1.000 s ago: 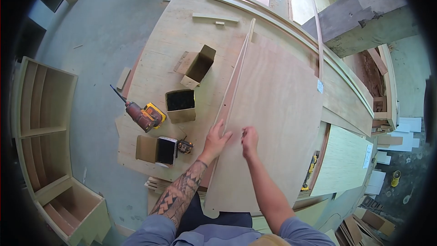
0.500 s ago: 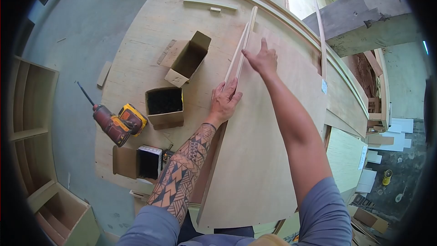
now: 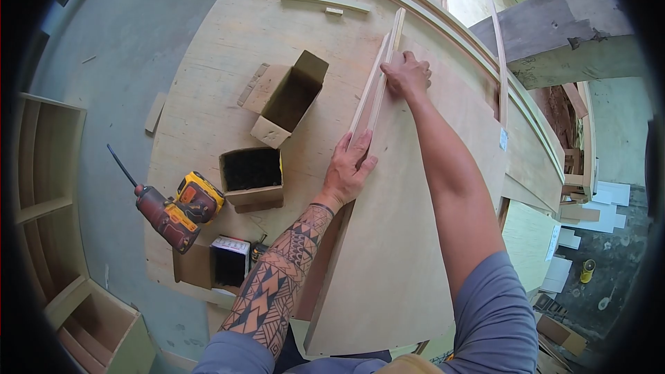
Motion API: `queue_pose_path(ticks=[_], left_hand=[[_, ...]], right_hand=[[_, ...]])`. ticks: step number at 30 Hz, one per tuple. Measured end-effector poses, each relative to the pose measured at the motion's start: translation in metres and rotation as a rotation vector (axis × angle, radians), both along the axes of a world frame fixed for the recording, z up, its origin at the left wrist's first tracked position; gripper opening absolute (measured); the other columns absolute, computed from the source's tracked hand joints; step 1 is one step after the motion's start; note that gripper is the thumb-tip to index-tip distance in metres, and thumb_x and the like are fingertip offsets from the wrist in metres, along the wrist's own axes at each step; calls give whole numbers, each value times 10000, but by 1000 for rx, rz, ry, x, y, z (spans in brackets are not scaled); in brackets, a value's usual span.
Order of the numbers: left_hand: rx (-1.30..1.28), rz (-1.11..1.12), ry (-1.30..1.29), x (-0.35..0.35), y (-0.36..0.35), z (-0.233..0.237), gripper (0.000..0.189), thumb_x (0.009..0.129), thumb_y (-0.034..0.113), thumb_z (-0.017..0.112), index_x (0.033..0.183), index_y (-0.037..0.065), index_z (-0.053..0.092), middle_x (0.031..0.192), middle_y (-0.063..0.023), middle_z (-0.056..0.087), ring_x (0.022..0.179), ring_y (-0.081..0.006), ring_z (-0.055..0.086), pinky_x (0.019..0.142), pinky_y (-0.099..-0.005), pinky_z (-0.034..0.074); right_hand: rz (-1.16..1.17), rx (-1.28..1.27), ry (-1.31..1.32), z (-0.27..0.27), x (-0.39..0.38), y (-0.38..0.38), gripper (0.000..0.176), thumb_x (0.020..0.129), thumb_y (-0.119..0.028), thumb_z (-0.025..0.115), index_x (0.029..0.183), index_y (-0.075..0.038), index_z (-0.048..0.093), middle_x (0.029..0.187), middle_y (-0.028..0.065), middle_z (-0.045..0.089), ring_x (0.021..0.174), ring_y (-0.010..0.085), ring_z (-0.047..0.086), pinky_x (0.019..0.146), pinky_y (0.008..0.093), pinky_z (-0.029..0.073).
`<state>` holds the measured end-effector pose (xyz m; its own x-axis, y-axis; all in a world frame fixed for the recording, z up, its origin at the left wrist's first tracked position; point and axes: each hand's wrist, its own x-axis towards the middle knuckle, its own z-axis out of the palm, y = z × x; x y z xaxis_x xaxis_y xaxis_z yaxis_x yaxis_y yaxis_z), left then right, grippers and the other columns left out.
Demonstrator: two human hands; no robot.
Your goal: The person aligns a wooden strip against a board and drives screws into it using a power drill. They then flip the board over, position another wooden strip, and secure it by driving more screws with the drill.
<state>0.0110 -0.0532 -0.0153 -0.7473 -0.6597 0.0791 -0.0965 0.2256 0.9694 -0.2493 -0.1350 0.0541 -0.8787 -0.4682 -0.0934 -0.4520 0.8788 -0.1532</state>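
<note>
While the left hand (image 3: 350, 168) lies flat and open, pinning the thin strip (image 3: 372, 95) along the plywood panel's (image 3: 409, 249) edge, likely to hold it flush, the right hand (image 3: 407, 75) at one o'clock curls over the far end; pinch or press, I cannot tell; drill (image 3: 174, 212) at nine o'clock.

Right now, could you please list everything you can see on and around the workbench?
plywood panel: one, pale brown, right half of the bench
wooden strips: two as far as I can tell, pale, along the panel's left edge
workbench top: one, pale plywood, centre
cardboard boxes: three, tan, left of the strips
drill: one, red and yellow, bench's left edge
shelf units: two, pale wood, on the floor at left
beam: one, grey, top right
left hand: one, flat on the strips' nearer part
right hand: one, fingers curled against the strips farther up
</note>
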Motion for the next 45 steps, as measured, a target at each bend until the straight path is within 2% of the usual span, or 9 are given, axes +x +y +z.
queue_pose_path(ticks=[9,11,13,19,22,26,33,37,45], left_hand=[[53,16,-55,-1,3,0,624,1010,334,635,1575,113,487,1481,-136,626,1493,-402,385,1278,-451,238],[17,-4,-40,-2,0,-3,615,1020,304,619,1581,99,472,1417,-147,670,1480,-396,412,1283,-449,221],[44,-47,-40,-2,-5,1,610,1027,284,607,1583,81,461,1391,-161,682,1473,-381,430,1285,-449,212],[155,-34,2,2,-9,-11,539,1053,250,577,1537,24,508,1385,-165,687,1379,-291,556,1270,-430,252],[301,92,57,-9,-29,12,474,1044,233,619,1472,33,587,1378,-144,691,1285,-239,631,1184,-389,387],[236,103,38,-56,-80,63,377,987,161,721,1347,55,690,1266,-126,737,1109,-168,712,947,-307,571],[291,46,-78,-76,-101,66,281,971,142,736,1233,42,719,939,-79,770,890,-146,740,827,-302,600],[87,350,-60,-74,-134,107,119,981,118,661,983,1,640,816,-83,742,800,-126,738,728,-298,607],[36,422,-44,159,-234,255,234,1013,19,603,1238,-16,658,1014,-66,727,922,-138,728,859,-292,611]], right_hand=[[82,-120,102,-17,21,24,738,825,-490,740,1436,-112,572,1366,263,542,1281,448,534,1064,553,450],[320,-756,225,-43,43,47,571,925,-332,653,1400,-31,555,1335,285,568,1245,427,553,1046,543,447],[324,-901,67,-32,90,76,359,992,-128,546,1319,13,590,1241,268,640,1143,385,628,977,493,501],[66,-1081,-140,-30,119,86,168,1031,-58,595,1180,-25,666,1070,193,718,930,332,716,815,407,565],[78,-1055,-90,-37,116,84,119,1036,-69,623,1142,-30,660,1045,123,704,924,218,676,836,361,548],[116,-914,47,-24,119,81,81,1021,-98,634,1084,-51,652,1035,132,663,938,310,675,807,406,553],[93,-816,19,-31,118,80,195,1013,-205,671,1102,-34,644,1024,142,627,947,303,636,828,394,526],[237,-689,176,-68,98,86,286,908,-133,684,1158,-3,635,1174,188,625,1129,357,588,998,439,492],[104,-423,178,-36,115,73,450,878,-179,681,1305,-70,593,1258,176,571,1221,374,549,1054,501,449]])
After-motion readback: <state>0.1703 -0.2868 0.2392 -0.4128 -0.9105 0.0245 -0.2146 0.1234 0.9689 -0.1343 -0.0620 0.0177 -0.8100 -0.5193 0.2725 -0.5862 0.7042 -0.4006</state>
